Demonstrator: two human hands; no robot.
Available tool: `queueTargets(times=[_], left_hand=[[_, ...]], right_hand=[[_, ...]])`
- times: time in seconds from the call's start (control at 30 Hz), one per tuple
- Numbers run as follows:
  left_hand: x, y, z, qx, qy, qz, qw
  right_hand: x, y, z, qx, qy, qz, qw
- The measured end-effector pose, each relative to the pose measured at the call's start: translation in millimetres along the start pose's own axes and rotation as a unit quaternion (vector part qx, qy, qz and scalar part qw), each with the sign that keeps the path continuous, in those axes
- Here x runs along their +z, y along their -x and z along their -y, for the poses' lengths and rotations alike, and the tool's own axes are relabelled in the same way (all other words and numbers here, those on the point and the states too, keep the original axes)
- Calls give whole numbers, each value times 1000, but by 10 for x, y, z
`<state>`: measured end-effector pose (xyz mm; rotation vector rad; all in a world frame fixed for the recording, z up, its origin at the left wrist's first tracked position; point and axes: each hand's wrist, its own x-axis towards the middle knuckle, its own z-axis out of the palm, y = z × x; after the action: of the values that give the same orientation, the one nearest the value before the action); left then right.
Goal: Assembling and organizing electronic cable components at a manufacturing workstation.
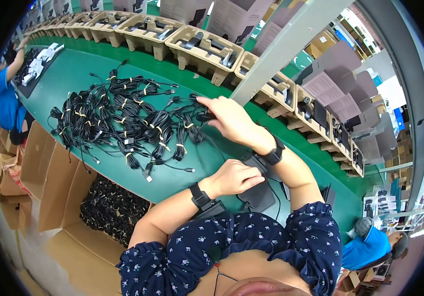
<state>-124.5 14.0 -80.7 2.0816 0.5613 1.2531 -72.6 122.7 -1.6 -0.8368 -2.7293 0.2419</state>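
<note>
Just beyond the right hand's fingers (209,102), a curving row of brown moulded-pulp trays (197,58) holding black parts runs along a bright green strip (172,65). Pale, upright open cartons (236,18) stand farther beyond the fingers, behind the trays. A slanting grey metal post (291,51) rises to the fingers' right. Well left of the fingers and nearer the body sits a large open brown cardboard box (68,190). Far left of the fingers is a person in a blue shirt (2,98); far right, nearer the body, another blue-shirted person (367,249).

black cables (160,120), yellow ties (188,126), green tabletop (108,170), tan trays (184,53), navy floral top (231,229)
</note>
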Motion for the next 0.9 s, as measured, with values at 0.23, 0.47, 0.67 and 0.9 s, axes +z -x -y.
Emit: queueTargets(times=[0.23, 0.47, 0.67, 0.9], left_hand=[[-308, -97, 9, 88, -101, -319, 938], [-252, -81, 211, -121, -40, -249, 960], [-164, -143, -7, -293, 525, -94, 794], [-162, 29, 221, -394, 477, 125, 776]], right_hand=[[-493, 588, -28, 13, -99, 38, 994], [-834, 921, 229, 102, -279, -82, 951], [-332, 1039, 82, 138, -238, -75, 958], [-143, 1284, 53, -133, 23, 37, 990]])
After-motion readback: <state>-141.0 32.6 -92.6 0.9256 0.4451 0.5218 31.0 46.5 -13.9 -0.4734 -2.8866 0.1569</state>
